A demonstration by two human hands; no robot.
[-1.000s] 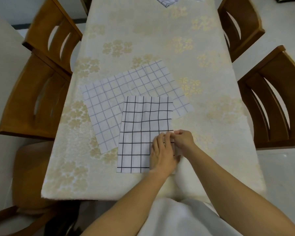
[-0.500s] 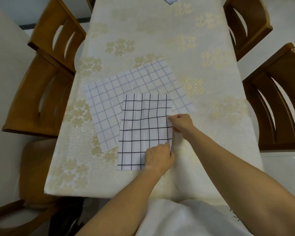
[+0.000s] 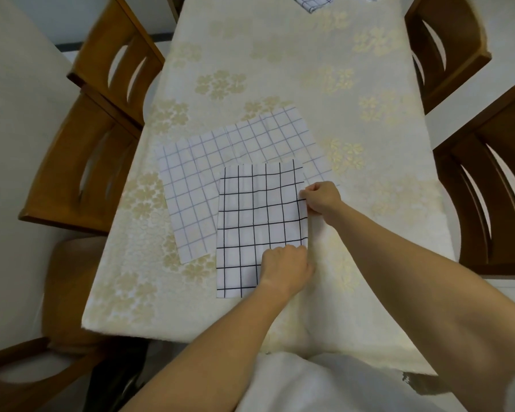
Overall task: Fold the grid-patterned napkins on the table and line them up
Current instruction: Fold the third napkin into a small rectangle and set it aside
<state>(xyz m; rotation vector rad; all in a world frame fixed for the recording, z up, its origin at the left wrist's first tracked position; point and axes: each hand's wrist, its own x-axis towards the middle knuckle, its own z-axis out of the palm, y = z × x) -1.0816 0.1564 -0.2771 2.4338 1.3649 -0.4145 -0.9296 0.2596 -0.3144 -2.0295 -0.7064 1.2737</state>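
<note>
The right hand [image 3: 323,200] has its fingers curled and pinches the right edge of the black-grid napkin [image 3: 259,227], toward that edge's far end. Nearer the body along the same edge, the left hand [image 3: 286,269] rests knuckles-up on the cloth with its fingertips bent onto the border, gripping it too. The two hands are apart, with a stretch of edge between them.

The black-grid napkin spreads flat to the left of both hands as an upright rectangle. Just beyond and to the left of it lies a pale-grid napkin [image 3: 220,162], turned at a slant, with its near right part tucked under the dark one.

Both sit on a cream floral tablecloth [image 3: 280,55] that runs on well past the hands. At its far end, more grid napkins [image 3: 312,3] show, cut off by the frame. Wooden chairs [image 3: 81,173] stand on both sides of the table.
</note>
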